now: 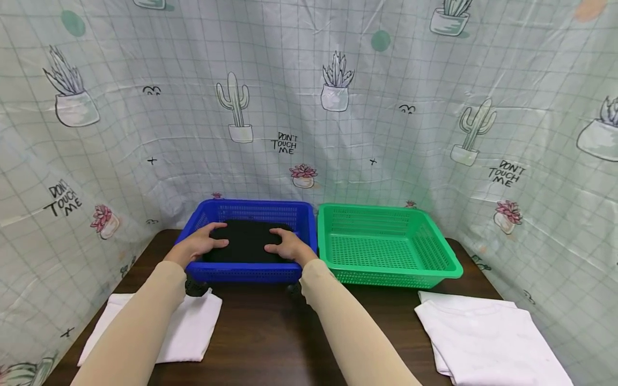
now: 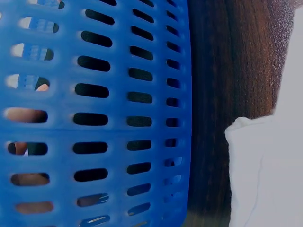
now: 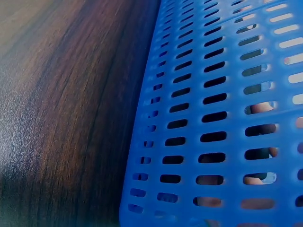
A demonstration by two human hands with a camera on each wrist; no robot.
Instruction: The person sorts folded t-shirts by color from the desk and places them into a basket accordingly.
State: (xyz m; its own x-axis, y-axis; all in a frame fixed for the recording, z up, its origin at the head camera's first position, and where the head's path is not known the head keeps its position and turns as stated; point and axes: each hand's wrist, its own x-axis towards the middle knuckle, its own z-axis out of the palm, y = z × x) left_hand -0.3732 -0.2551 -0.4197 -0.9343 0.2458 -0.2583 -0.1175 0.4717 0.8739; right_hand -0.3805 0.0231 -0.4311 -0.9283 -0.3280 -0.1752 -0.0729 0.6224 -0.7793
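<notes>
A black folded cloth (image 1: 248, 241) lies flat inside the blue basket (image 1: 270, 272). My left hand (image 1: 198, 242) reaches over the basket's front left rim, with a finger and thumb spread on the cloth's left side. On the opposite side, my right hand (image 1: 288, 246) rests at the cloth's right edge, its finger and thumb pointing inward. Both forearms cross the front rim. In the left wrist view the slotted basket wall (image 2: 113, 130) hides most of that hand; through the slots of the wall (image 3: 189, 135) in the right wrist view, bits of fingers show.
A green basket (image 1: 386, 273) stands right beside the blue one. White folded cloth (image 1: 193, 332) lies at the front left, partly under my left forearm in this view. A white folded shirt (image 1: 492, 338) lies front right. Dark wooden table (image 1: 260, 332); a printed curtain (image 1: 299, 107) surrounds it.
</notes>
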